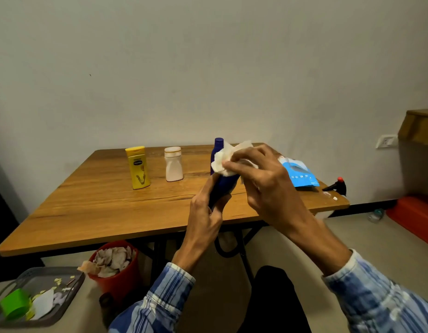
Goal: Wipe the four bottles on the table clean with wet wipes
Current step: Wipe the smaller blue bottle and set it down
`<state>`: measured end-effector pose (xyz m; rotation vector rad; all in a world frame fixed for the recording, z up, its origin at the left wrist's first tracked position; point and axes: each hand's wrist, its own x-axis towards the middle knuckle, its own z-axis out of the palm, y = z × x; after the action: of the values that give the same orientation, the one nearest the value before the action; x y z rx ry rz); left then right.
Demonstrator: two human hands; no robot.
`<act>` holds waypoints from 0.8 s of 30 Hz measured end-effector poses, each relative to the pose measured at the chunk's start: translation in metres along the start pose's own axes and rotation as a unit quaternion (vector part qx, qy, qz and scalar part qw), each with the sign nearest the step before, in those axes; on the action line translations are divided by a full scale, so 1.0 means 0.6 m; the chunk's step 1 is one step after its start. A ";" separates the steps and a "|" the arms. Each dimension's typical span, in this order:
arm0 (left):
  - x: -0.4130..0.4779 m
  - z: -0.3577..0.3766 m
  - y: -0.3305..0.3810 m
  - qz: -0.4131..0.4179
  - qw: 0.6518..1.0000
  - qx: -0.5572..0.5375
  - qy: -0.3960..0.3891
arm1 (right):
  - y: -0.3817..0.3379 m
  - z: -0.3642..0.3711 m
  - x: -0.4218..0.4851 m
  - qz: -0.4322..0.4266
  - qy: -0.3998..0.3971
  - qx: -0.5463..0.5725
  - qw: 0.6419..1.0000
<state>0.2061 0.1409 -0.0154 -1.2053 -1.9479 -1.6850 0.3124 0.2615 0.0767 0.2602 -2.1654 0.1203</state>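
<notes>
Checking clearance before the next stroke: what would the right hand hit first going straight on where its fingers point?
Probably the blue bottle, just behind the wet wipe that the right hand pinches. The left hand grips its lower part. Depth is unclear.

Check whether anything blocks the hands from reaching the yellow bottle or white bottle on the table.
Nothing visible does. The yellow bottle and white bottle stand apart on the table, only tabletop between them and the hands. But the left hand grips the blue bottle and the right hand holds a wet wipe.
</notes>
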 end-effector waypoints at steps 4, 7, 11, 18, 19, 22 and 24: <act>0.002 -0.004 0.006 -0.001 1.000 -0.005 0.004 | -0.005 -0.002 -0.006 -0.014 -0.005 -0.014 1.000; 0.003 -0.006 0.004 0.010 1.000 0.021 0.009 | 0.001 -0.002 -0.007 0.027 0.011 -0.011 1.000; 0.000 -0.004 -0.003 0.008 1.000 0.004 0.010 | -0.010 -0.002 -0.015 -0.033 -0.027 -0.012 0.999; -0.007 -0.004 -0.014 0.006 0.999 0.037 0.017 | 0.045 -0.042 0.004 0.160 0.135 0.084 0.974; -0.006 -0.002 -0.012 0.010 0.999 0.034 0.014 | 0.034 -0.040 0.009 0.124 0.117 0.080 0.982; -0.001 0.004 -0.003 0.018 0.999 0.018 0.021 | 0.003 -0.011 0.007 0.037 0.027 0.045 0.998; 0.000 0.003 -0.002 0.023 0.999 0.010 0.023 | -0.006 0.001 -0.003 0.027 0.006 0.030 0.999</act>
<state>0.2059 0.1424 -0.0166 -1.1834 -1.8917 -1.6515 0.3139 0.2584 0.0747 0.2355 -2.1599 0.2174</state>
